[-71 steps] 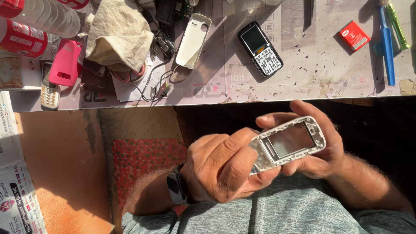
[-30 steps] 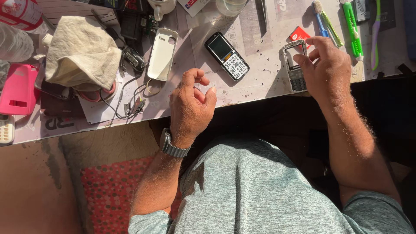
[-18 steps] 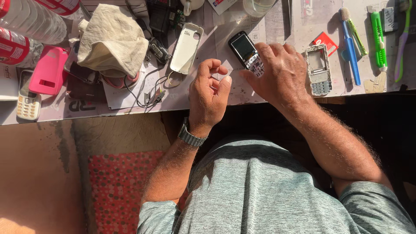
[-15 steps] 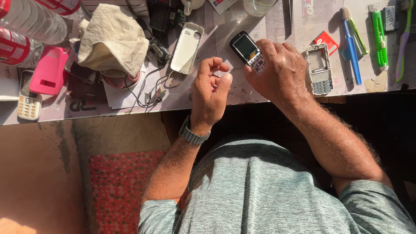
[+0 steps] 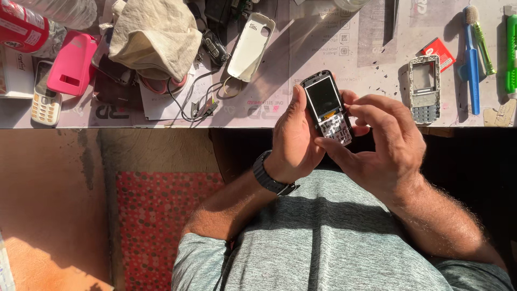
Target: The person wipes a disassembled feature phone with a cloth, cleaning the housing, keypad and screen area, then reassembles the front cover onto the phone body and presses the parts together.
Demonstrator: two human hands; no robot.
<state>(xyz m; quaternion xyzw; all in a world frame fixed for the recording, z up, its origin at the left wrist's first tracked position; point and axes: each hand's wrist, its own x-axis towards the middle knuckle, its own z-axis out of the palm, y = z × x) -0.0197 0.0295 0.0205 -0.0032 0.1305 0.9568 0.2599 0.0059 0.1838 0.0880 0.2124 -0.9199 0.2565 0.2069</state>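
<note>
Right now both hands are holding a small black phone (image 5: 328, 108) just above the near edge of the table (image 5: 344, 48). The left hand (image 5: 295, 137) is wrapping around the phone's left side, thumb lying along its edge, and a dark watch (image 5: 272, 175) is sitting on that wrist. The right hand (image 5: 385, 137) is closing on the phone from the right, with its fingers curling behind the body and the thumb pressing against the lower keypad area. The phone is facing up with its dark screen toward the table and its keypad, which is showing bare white contacts, toward the person. It is tilting slightly to the left.

On the table, a silver front frame (image 5: 425, 89) is lying well to the right of the phone, untouched. A small red packet (image 5: 439, 53) is lying just beside it, and a blue brush (image 5: 472, 59) and a green tool (image 5: 510, 48) are lying further right. To the upper left of the phone, a white back cover (image 5: 250, 46) is resting near a tangle of thin wires (image 5: 199, 105). A beige cloth (image 5: 156, 35) is bunching up further left, next to a pink case (image 5: 71, 63) and a white keypad phone (image 5: 45, 99). A red can (image 5: 24, 29) is lying at the far left corner.

Below the table, a red patterned mat (image 5: 161, 221) is lying on the floor beside the person's grey shirt (image 5: 334, 242).
</note>
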